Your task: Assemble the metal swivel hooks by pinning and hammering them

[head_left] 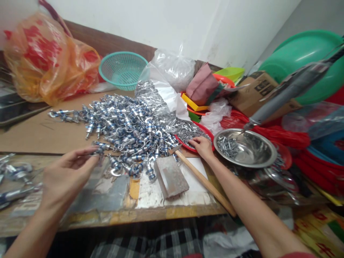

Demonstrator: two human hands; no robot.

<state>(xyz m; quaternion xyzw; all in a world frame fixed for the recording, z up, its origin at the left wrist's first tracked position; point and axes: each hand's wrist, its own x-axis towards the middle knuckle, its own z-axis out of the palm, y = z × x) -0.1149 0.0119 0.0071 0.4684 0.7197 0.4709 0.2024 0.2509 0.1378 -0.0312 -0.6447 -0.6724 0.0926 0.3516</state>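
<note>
My left hand (71, 170) pinches a silver metal fitting with a blue band and a hook-like end (100, 146) at the near left edge of a large heap of similar fittings (126, 125). My right hand (203, 147) reaches onto a red plate (183, 142) piled with small metal pieces (188, 130). Its fingertips are pressed together in that pile, and what they hold is hidden. Between my hands lies a grey metal block (172, 177). A hammer with a wooden handle (205, 182) rests beside it, pointing toward the heap.
A steel bowl (255, 148) with metal pins stands right of the plate. Loose fittings (18, 172) lie at the far left. Behind are an orange plastic bag (51, 61), a turquoise basket (123, 68) and clear bags (174, 68). A grey tool (287, 93) juts in from the right.
</note>
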